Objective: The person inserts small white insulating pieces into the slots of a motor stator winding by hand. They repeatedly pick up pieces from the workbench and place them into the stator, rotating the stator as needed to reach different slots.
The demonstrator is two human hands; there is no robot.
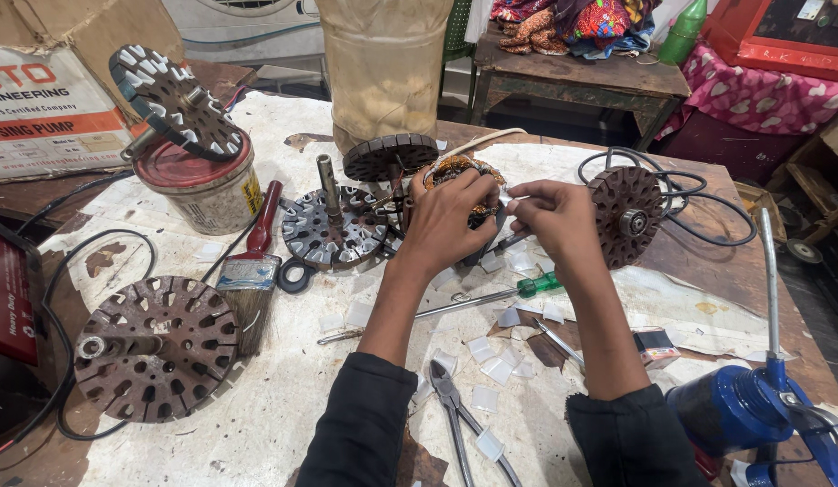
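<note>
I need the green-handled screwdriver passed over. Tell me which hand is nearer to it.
Right. The right hand is just above the green-handled screwdriver; the left hand is up and to its left, on the copper-wound stator.

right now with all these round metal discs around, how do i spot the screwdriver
Start at the two hands, left hand and right hand, meeting over the copper-wound stator mid-table. Just below the right hand's wrist lies the screwdriver, pointing left across the white paper scraps. Its green handle sets it apart from the bare-metal pliers nearer the person.
</note>
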